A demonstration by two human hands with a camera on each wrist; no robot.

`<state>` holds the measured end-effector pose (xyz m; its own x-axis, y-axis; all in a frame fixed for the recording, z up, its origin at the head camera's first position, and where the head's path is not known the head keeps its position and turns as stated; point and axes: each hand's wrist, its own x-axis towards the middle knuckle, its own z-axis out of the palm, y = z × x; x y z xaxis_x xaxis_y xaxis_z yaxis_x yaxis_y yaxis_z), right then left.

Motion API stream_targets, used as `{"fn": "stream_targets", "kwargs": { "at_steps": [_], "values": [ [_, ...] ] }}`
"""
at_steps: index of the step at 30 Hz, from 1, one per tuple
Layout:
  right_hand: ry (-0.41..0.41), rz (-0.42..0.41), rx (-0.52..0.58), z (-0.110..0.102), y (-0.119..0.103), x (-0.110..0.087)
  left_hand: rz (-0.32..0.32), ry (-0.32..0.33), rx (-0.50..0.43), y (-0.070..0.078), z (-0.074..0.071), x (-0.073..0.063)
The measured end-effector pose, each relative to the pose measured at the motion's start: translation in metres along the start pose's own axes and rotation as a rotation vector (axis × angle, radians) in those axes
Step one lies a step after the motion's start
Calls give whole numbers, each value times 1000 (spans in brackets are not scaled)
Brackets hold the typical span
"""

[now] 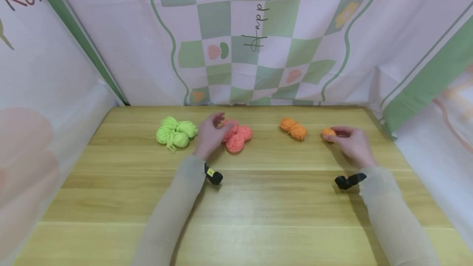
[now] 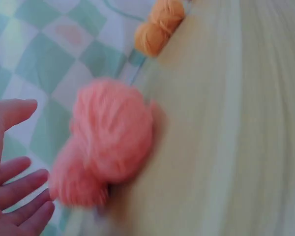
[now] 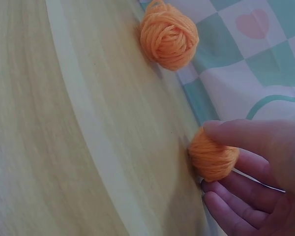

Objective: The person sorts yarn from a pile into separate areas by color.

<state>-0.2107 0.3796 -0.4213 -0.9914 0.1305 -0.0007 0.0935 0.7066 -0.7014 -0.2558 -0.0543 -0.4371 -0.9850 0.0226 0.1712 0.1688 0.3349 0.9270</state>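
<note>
My right hand (image 1: 352,145) pinches a small orange yarn ball (image 3: 214,156) between thumb and fingers, at or just above the tabletop on the right. To its left a pair of orange yarn balls (image 1: 292,129) lies together. My left hand (image 1: 212,136) is beside a cluster of coral-pink yarn balls (image 1: 238,136), its thumb in front of part of them. In the left wrist view the fingers (image 2: 19,196) are spread and nothing is between them and the thumb; the pink yarn is blurred there. Left of that hand sits a group of lime-green yarn balls (image 1: 175,132).
The wooden table (image 1: 251,216) ends at the back against a hanging cloth (image 1: 255,24) with green checks. More cloth hangs at the left and right sides. A black wrist camera (image 1: 213,175) is strapped to the left wrist, another wrist camera (image 1: 349,181) to the right.
</note>
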Motion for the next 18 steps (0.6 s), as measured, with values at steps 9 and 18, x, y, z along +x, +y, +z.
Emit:
{"fn": "stream_targets", "kwargs": {
  "at_steps": [9,18],
  "values": [
    [-14,-4,-5,-2,0,2,151,-132,0,32,41,6],
    [-18,9,-18,-2,2,2,231,-354,152,53,99,7]
  ]
}}
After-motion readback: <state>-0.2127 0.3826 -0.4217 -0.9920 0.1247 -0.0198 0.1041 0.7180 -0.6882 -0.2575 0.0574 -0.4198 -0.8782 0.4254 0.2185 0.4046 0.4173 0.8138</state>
